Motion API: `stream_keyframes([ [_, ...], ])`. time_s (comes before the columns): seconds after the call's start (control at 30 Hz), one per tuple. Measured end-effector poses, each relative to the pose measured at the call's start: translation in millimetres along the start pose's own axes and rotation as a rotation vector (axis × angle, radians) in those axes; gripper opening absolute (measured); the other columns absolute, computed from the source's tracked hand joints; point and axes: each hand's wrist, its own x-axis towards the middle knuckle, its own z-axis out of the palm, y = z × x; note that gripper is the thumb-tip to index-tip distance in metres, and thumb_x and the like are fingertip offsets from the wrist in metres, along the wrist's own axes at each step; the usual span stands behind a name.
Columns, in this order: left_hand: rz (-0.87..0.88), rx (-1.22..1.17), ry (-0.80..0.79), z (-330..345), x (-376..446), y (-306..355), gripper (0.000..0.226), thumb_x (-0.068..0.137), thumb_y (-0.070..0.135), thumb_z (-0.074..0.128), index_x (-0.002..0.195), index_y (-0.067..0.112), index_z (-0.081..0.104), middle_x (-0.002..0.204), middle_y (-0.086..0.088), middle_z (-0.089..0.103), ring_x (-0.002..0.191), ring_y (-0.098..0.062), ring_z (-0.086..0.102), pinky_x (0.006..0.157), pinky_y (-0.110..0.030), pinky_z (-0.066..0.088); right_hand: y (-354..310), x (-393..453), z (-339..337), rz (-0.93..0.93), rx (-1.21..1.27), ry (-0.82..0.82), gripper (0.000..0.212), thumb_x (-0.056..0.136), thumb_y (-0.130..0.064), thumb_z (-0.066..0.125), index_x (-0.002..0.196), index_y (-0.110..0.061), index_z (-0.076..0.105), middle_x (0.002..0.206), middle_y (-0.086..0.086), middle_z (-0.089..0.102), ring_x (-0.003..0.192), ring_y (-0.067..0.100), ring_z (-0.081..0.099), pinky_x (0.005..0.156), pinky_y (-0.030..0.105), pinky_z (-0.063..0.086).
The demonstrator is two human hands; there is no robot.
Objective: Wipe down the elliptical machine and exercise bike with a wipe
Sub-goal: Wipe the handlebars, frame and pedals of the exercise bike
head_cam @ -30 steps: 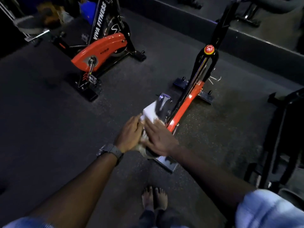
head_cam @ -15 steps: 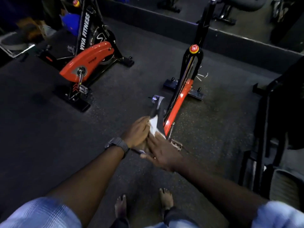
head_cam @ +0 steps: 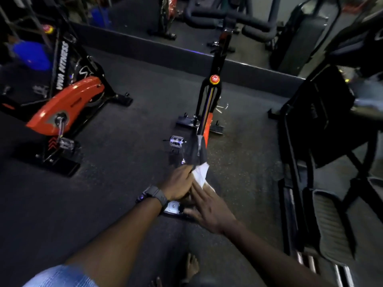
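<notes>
A black and orange exercise bike (head_cam: 208, 104) stands straight ahead, seen from behind its black saddle (head_cam: 199, 154). A white wipe (head_cam: 200, 172) lies bunched on the rear of the saddle. My left hand (head_cam: 178, 184), with a dark watch on the wrist, grips the wipe at the saddle's left side. My right hand (head_cam: 209, 208) is flat with fingers spread, resting on the saddle's rear right, just below the wipe. A black elliptical machine (head_cam: 323, 141) rises at the right, its ribbed foot pedal (head_cam: 329, 226) low beside my right arm.
A second orange bike (head_cam: 64, 104) marked VIVA FITNESS stands at the left on the dark rubber floor. A low dark ledge (head_cam: 165, 56) runs across the back, with more machines behind it. A metal pedal (head_cam: 176, 141) sticks out left of the saddle. My bare feet (head_cam: 191, 268) show below.
The view has tilted up and the bike appears farther forward. The wipe has slid up the saddle under my left hand, while my right hand has dropped back toward the saddle's rear.
</notes>
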Motion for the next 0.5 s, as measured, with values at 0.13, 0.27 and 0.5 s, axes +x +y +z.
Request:
stream_keyframes([
  [0.13, 0.111, 0.18, 0.063, 4, 17, -6, 0.065, 0.085, 0.033, 0.019, 0.133, 0.005, 0.054, 0.137, -0.013, 0.054, 0.125, -0.029, 0.049, 0.106, -0.029, 0.026, 24, 10, 7, 0.17, 0.085, 0.001, 0.088, 0.096, -0.07, 0.003, 0.156, -0.007, 0.016, 0.165, 0.007, 0.002, 0.151, 0.026, 0.014, 0.121, 0.042, 0.016],
  [0.27, 0.115, 0.215, 0.062, -2, 38, -6, 0.045, 0.097, 0.011, 0.039, 0.142, 0.003, 0.042, 0.141, -0.014, 0.047, 0.129, -0.031, 0.044, 0.11, -0.03, 0.025, 42, 80, -5, 0.34, 0.414, 0.175, 0.078, 0.101, -0.057, 0.018, 0.155, -0.003, 0.005, 0.163, 0.016, -0.005, 0.152, 0.021, -0.005, 0.123, 0.04, 0.008],
  [0.5, 0.172, 0.195, 0.009, -25, 89, -9, 0.048, 0.092, -0.003, 0.043, 0.14, -0.002, 0.042, 0.138, -0.02, 0.048, 0.127, -0.033, 0.047, 0.109, -0.032, 0.031, 78, 149, -16, 0.506, 0.694, 0.299, 0.08, 0.096, -0.061, 0.023, 0.157, -0.012, 0.01, 0.163, 0.008, 0.019, 0.15, 0.016, 0.018, 0.121, 0.04, 0.019],
])
